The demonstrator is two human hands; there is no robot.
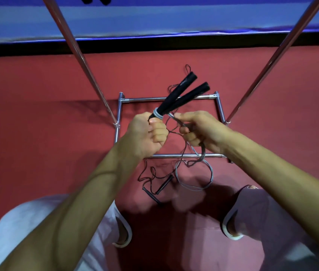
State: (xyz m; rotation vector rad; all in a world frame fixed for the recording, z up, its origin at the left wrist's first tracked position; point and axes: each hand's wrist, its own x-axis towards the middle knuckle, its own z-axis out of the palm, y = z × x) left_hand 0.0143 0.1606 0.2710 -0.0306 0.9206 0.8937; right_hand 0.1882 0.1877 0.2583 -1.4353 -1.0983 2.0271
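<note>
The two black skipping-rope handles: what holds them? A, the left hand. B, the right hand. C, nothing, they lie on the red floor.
A: the left hand grips the two black skipping-rope handles at their base; the right hand holds the grey cord.

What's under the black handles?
A metal frame on the red floor. Its near corners are hidden by the arms; the left hand grips the handles, the right hand holds the grey cord.

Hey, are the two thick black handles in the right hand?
No, the left hand grips the two thick black handles, while the right hand pinches the grey cord.
</note>
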